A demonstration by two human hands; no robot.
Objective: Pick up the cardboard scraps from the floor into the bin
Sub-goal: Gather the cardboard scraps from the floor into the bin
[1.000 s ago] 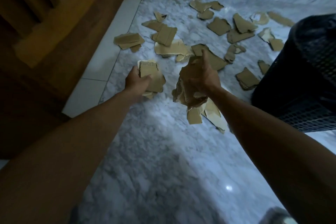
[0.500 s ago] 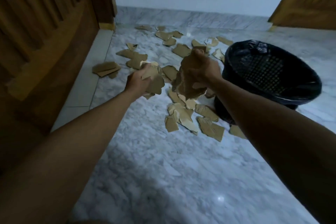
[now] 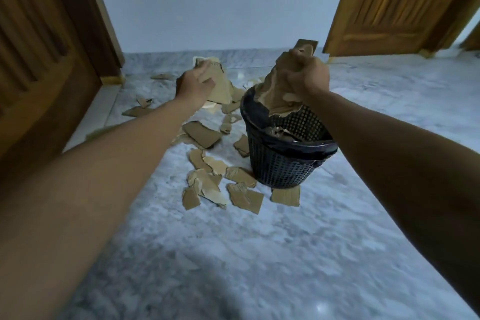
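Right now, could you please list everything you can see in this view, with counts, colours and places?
bin: one, black mesh with a dark liner, on the floor right of centre, cardboard inside.
floor scraps: many, tan, scattered left of and in front of the bin.
left bundle: one handful, tan, held left of the bin.
right bundle: one handful, tan, held over the bin's mouth.
doors: wooden, brown, at left and right.
floor: grey marble.
wall: pale, at the back.
left hand: grips the left bundle.
right hand: grips the right bundle.
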